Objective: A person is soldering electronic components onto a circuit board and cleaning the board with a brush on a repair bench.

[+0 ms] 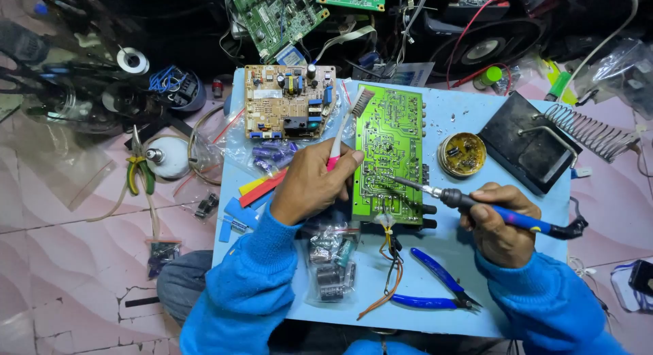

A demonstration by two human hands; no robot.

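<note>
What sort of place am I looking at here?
Most likely a small electronics repair spot set up on the floor: a green circuit board on a low blue table, a soldering iron in the right hand, and more boards and wires piled behind.

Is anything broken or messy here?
The floor tile at lower left is cracked, with dark jagged lines. Loose orange and black wires trail off the green circuit board across the small blue table. Boards and cables are heaped behind it.
</note>
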